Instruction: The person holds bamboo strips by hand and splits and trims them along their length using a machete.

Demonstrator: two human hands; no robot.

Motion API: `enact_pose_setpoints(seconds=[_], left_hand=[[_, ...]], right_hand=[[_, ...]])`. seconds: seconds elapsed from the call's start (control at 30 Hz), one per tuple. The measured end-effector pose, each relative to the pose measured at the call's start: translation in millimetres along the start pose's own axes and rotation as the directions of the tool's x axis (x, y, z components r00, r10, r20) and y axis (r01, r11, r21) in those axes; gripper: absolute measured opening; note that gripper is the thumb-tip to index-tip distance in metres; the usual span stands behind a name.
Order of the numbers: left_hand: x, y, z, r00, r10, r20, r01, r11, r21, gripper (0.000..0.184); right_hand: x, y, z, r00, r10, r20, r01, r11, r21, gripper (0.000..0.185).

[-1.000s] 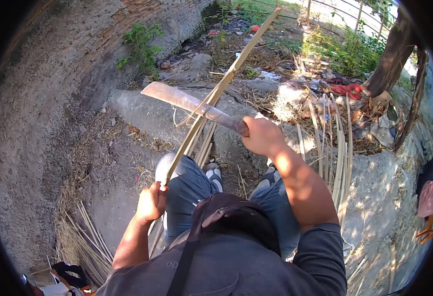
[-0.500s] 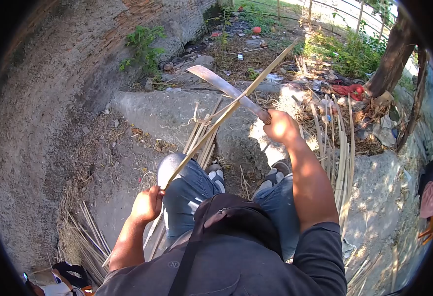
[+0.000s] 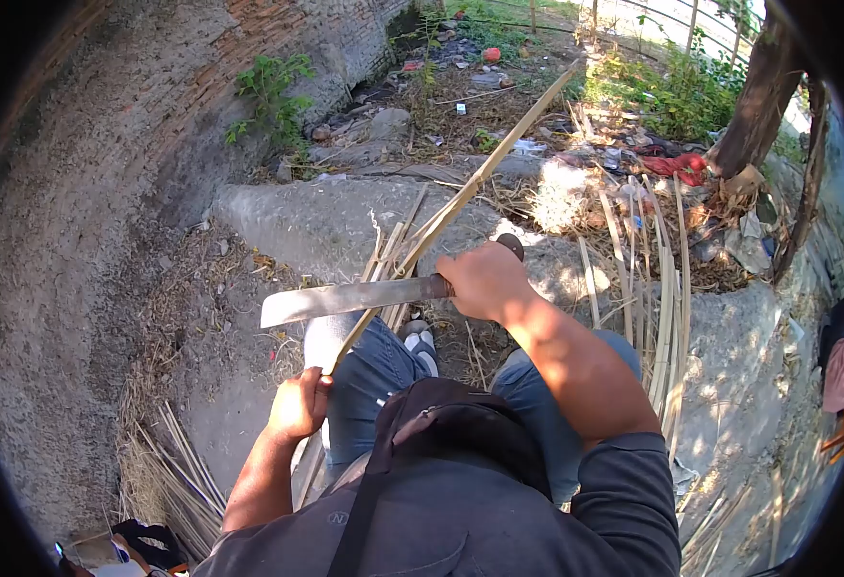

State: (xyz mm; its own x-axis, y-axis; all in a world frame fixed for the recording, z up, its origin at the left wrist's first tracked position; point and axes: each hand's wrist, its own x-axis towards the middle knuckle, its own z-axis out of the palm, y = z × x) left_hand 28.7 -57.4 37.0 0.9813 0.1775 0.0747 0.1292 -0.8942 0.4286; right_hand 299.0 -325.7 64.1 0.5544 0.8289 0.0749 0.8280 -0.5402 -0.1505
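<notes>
My left hand (image 3: 299, 405) is closed around the near end of a long bamboo strip (image 3: 510, 144). The strip slants away over my left knee, up and to the right. In my right hand (image 3: 487, 280) is the handle of a machete (image 3: 331, 302), its dark butt showing above my fist. The blade points left and crosses the strip a short way beyond my left hand. Whether the edge bites into the bamboo I cannot tell. Along the strip's middle, a thin sliver seems to stand apart from it.
Cut bamboo strips (image 3: 667, 317) lean on the low concrete ledge (image 3: 287, 216) to the right; more strips (image 3: 177, 462) lie at lower left. A rough wall (image 3: 105, 192) rises on the left. A tree trunk (image 3: 763, 96) and a red cloth (image 3: 677, 165) are at the far right.
My right hand has drawn the machete back toward me and turned it, so its blade moved down the strip from the middle to near my left hand. My left hand shifted slightly.
</notes>
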Motion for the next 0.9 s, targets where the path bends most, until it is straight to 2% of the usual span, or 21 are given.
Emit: enact_pose_setpoints(seconds=[0.1, 0.13, 0.17, 0.23, 0.27, 0.37, 0.4, 0.5, 0.63, 0.7, 0.77, 0.83, 0.87, 0.9], left_hand=[[-13, -19, -9, 0.999, 0.027, -0.041, -0.025, 0.998, 0.054, 0.018], [-17, -13, -23, 0.999, -0.036, -0.016, 0.038, 0.995, 0.088, 0.017], [-26, -25, -30, 0.995, -0.093, 0.031, 0.089, 0.99, 0.106, 0.017], [-21, -7, -35, 0.999, -0.021, -0.026, 0.024, 0.99, 0.138, 0.016], [-18, -11, -34, 0.999, -0.035, -0.009, 0.036, 0.992, 0.121, 0.015], [-18, -26, -28, 0.999, -0.039, 0.023, 0.036, 0.996, 0.086, 0.015], [-22, -29, -24, 0.999, -0.042, 0.021, 0.04, 0.996, 0.085, 0.015], [-25, -26, -19, 0.995, -0.09, 0.042, 0.087, 0.994, 0.07, 0.013], [-23, -28, -8, 0.998, -0.065, 0.008, 0.065, 0.997, -0.037, 0.016], [-14, -12, -9, 0.998, -0.064, 0.014, 0.065, 0.993, -0.095, 0.019], [-7, -3, -10, 0.995, -0.09, 0.032, 0.092, 0.993, -0.071, 0.025], [-5, -1, -11, 0.996, -0.088, 0.03, 0.09, 0.995, -0.053, 0.026], [-6, -1, -10, 0.995, -0.095, 0.034, 0.096, 0.994, -0.046, 0.021], [-8, -4, -12, 0.998, -0.059, 0.028, 0.06, 0.997, -0.037, 0.018]], right_hand=[[-1, 44, 12, 0.971, 0.024, -0.237, -0.032, 0.999, -0.029, 0.013], [-2, 68, 9, 0.941, 0.249, -0.227, -0.236, 0.968, 0.087, 0.017], [-4, 86, 5, 0.864, 0.463, -0.197, -0.43, 0.883, 0.191, 0.021], [-9, 86, 2, 0.814, 0.569, -0.116, -0.531, 0.81, 0.251, 0.024], [-10, 84, -4, 0.79, 0.609, -0.071, -0.573, 0.775, 0.267, 0.026], [-15, 70, -8, 0.824, 0.562, 0.074, -0.537, 0.731, 0.422, 0.028], [-8, 81, 4, 0.866, 0.461, 0.195, -0.492, 0.714, 0.498, 0.029], [-10, 84, 10, 0.873, 0.406, 0.269, -0.482, 0.639, 0.599, 0.029], [-8, 50, -7, 0.912, 0.411, -0.002, -0.381, 0.848, 0.368, 0.032], [-5, 27, -10, 0.957, 0.288, -0.047, -0.27, 0.935, 0.228, 0.025], [-1, 10, -7, 0.986, 0.15, -0.068, -0.14, 0.981, 0.133, 0.019], [1, 11, 13, 0.98, -0.002, -0.198, 0.017, 0.997, 0.07, 0.017], [3, 12, 20, 0.963, -0.083, -0.257, 0.094, 0.995, 0.031, 0.017], [3, 18, 18, 0.965, -0.042, -0.258, 0.045, 0.999, 0.004, 0.015]])
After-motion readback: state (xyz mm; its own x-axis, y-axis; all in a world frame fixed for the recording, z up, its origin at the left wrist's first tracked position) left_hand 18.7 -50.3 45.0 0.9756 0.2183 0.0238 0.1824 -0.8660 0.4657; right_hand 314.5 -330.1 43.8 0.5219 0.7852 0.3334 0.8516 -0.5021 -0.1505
